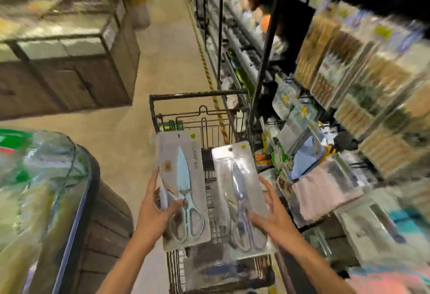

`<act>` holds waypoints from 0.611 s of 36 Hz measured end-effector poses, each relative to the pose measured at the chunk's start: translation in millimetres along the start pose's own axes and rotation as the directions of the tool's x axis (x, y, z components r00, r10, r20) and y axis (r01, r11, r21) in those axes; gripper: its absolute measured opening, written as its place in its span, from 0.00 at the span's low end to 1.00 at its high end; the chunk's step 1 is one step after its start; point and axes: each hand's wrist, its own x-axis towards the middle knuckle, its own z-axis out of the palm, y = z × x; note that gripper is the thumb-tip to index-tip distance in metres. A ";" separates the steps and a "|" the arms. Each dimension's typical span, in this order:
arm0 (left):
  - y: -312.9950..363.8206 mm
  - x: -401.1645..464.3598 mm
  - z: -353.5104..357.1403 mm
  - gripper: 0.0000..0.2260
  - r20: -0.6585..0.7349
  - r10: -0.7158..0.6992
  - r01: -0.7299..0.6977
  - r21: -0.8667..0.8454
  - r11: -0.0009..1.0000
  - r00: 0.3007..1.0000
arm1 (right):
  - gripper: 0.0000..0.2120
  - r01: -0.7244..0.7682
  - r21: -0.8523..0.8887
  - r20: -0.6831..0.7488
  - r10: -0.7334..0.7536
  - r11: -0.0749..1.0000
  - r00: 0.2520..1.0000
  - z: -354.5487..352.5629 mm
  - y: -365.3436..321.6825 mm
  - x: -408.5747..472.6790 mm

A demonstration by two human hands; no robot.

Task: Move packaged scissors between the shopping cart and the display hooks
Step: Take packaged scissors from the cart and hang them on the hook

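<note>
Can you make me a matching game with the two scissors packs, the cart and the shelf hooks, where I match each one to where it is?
Things:
1. teal scissors pack
2. grey scissors pack
3. cart
4. hooks

Places:
A. on the right side, hung with packets
B. in the left hand
C. below both packs, in the aisle
D. in the right hand

Pairs: 1-B, 2-D, 3-C, 4-A
</note>
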 end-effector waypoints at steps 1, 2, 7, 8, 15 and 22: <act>2.4 0.0 -0.6 0.46 0.027 0.030 -0.029 -0.015 0.999 0.999 | 0.43 0.010 -0.009 -0.026 -0.011 1.000 1.000 2.4 -3.9 -7.1; 5.0 -0.5 -1.3 0.45 0.045 0.051 -0.050 -0.034 0.998 0.998 | 0.44 0.015 0.000 -0.056 -0.015 1.000 0.998 5.8 -10.2 -14.6; 19.2 -9.0 2.0 0.45 0.123 0.108 -0.093 -0.125 0.988 0.987 | 0.44 0.080 -0.059 -0.223 -0.091 0.995 0.971 18.0 -28.2 -54.4; 20.1 -10.2 2.9 0.45 0.142 0.109 -0.089 -0.137 0.987 0.984 | 0.44 0.084 -0.049 -0.256 -0.094 0.995 0.962 18.2 -29.4 -63.2; 26.4 -25.3 22.8 0.45 0.317 0.147 -0.105 -0.146 0.984 0.937 | 0.43 0.104 -0.002 -0.474 -0.092 0.995 0.876 18.8 -36.7 -135.3; 46.0 -61.7 66.1 0.44 0.495 0.212 -0.147 -0.168 0.975 0.842 | 0.42 0.078 -0.017 -0.655 -0.070 0.997 0.752 8.1 -38.4 -225.2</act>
